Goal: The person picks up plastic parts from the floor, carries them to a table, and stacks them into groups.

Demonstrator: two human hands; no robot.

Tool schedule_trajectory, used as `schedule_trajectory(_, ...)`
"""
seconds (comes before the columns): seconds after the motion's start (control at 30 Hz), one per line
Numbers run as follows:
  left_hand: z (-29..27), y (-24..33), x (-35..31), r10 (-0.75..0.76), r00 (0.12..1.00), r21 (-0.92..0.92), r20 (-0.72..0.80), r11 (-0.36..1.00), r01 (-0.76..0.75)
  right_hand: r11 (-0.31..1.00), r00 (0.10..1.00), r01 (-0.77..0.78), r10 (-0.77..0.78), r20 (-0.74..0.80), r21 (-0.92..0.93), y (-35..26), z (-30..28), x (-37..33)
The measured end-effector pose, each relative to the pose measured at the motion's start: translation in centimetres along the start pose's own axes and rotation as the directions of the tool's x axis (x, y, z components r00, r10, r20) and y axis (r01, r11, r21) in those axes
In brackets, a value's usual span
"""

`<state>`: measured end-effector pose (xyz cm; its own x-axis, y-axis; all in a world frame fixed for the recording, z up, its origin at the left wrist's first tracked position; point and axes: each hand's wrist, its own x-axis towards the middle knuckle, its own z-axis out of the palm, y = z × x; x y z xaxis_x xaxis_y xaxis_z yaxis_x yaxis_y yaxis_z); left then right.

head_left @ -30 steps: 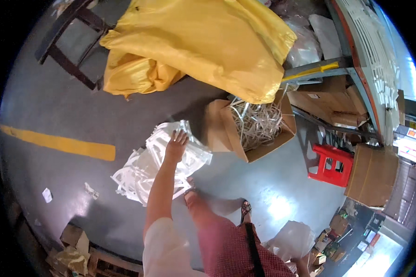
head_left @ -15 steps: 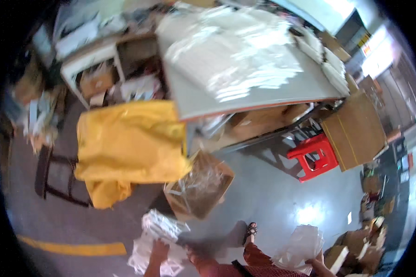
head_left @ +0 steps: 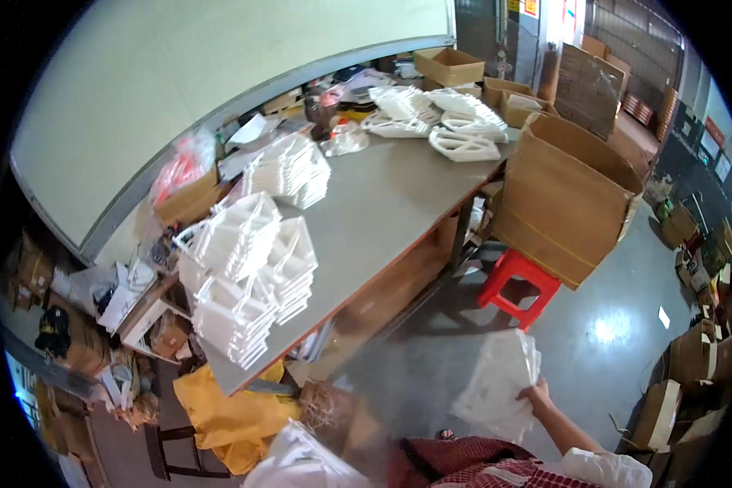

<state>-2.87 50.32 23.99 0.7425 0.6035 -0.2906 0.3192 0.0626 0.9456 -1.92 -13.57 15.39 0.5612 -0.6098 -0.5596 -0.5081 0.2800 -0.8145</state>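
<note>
My right hand [head_left: 533,395], at the lower right, is closed on the edge of a stack of thin white flat pieces [head_left: 496,378], slightly blurred. The stack hangs over the grey floor in front of the red stool. At the lower edge, left of my checked red clothing, is another bundle of white pieces [head_left: 305,462]. My left hand does not show. On the grey table [head_left: 374,220] stand several piles of white openwork frames: a large pile [head_left: 248,268] at the near left end, another pile [head_left: 289,169] behind it, and more frames [head_left: 435,114] at the far end.
A big open cardboard box [head_left: 561,203] rests on a red stool [head_left: 519,286] at the table's right. Yellow cloth [head_left: 236,411] drapes over something by the near left corner, beside a dark chair frame [head_left: 175,447]. Cardboard boxes [head_left: 657,415] line the right side.
My view has swung up and right, bringing the whole table into sight. The right hand still grips its white stack. My left hand, seen at the other bundle before, is out of sight.
</note>
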Motion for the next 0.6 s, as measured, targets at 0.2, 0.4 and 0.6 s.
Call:
schedule_trajectory(0.2, 21.1, 11.9, 2.5, 0.251, 0.911, -0.307, 0.326, 0.94, -0.149, 0.951, 0.965, -0.008, -0.074, 0.253, 0.309, -19.0, 9.8, 5.5)
schedule_trajectory(0.4, 35.7, 16.9, 9.3, 0.677, 0.592, -0.308, 0.438, 0.731, -0.609, 0.903, 0.919, 0.159, -0.283, 0.275, 0.399, -33.4, 14.9, 12.0)
schedule_trajectory(0.6, 46.0, 23.3, 15.6, 0.075, 0.823, -0.359, 0.564, 0.919, 0.162, 0.838, 0.863, 0.368, -0.469, 0.187, 0.404, -44.5, 18.7, 16.3)
